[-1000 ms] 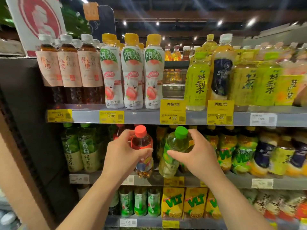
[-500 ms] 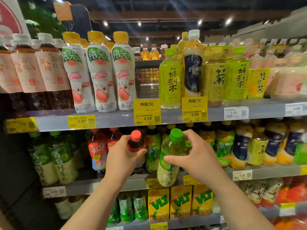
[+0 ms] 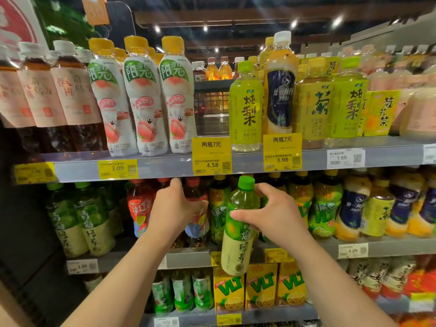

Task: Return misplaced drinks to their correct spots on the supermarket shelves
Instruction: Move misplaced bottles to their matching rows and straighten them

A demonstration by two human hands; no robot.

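Nearest the camera, the right hand (image 3: 271, 213) held a green-capped tea bottle (image 3: 238, 227), thumb across the front of the label and fingers curled round behind the shoulder. The bottle was upright w/ a slight tilt, clear of any shelf, its base hanging in front of the middle shelf edge (image 3: 188, 258) and above the yellow VLT cartons (image 3: 260, 289) on the shelf below.

Just left of that hand, the left hand (image 3: 172, 211) was further in, wrapped round a red-capped tea bottle (image 3: 197, 208); the bottle was in the middle shelf row, beside another red-label bottle (image 3: 139, 206) left of the hand. Can't tell if its base was resting on the shelf, as the hand and forearm covered the lower part.

Further left of the left hand stood green-capped tea bottles (image 3: 77, 220) w/ the same label look as the held one. Right of the right hand, lime-label bottles (image 3: 325, 208) and navy-and-yellow ones (image 3: 354, 208) filled the row.

Above both hands, the top shelf (image 3: 165, 167) carried peach-label bottles w/ yellow caps (image 3: 144, 102), brown tea bottles (image 3: 70, 97) and yellow-green bottles (image 3: 246, 107), w/ a 4.58 price tag (image 3: 211, 155) straight above the hands
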